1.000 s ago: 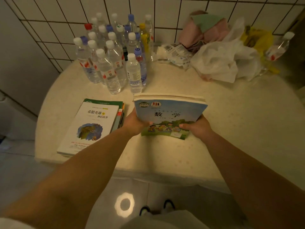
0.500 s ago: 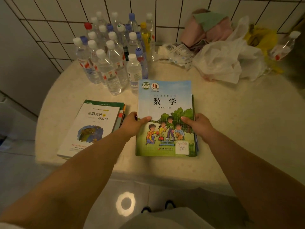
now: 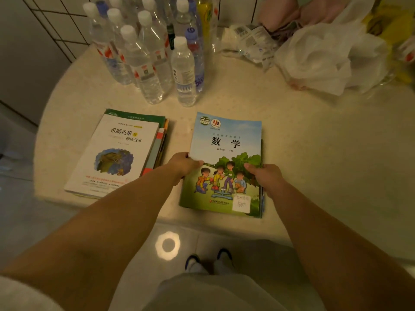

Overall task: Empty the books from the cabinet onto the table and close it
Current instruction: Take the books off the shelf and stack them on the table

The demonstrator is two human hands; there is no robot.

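Both hands pinch a stack of books topped by a blue maths textbook (image 3: 226, 153) lying flat on the pale surface (image 3: 314, 153): left hand (image 3: 183, 164) on its left edge, right hand (image 3: 266, 176) on its right, thumbs on the cover. Just left of the left grip lies a second book pile (image 3: 116, 153); beyond the grips stand water bottles (image 3: 157, 52)

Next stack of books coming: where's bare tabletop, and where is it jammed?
Widest bare patch: right of the blue maths book stack, below the white plastic bags, on the table. A narrow strip runs between that stack and the white-covered book pile; the left hand sits at its near end. Crowded: water bottles rear left, bags rear right.
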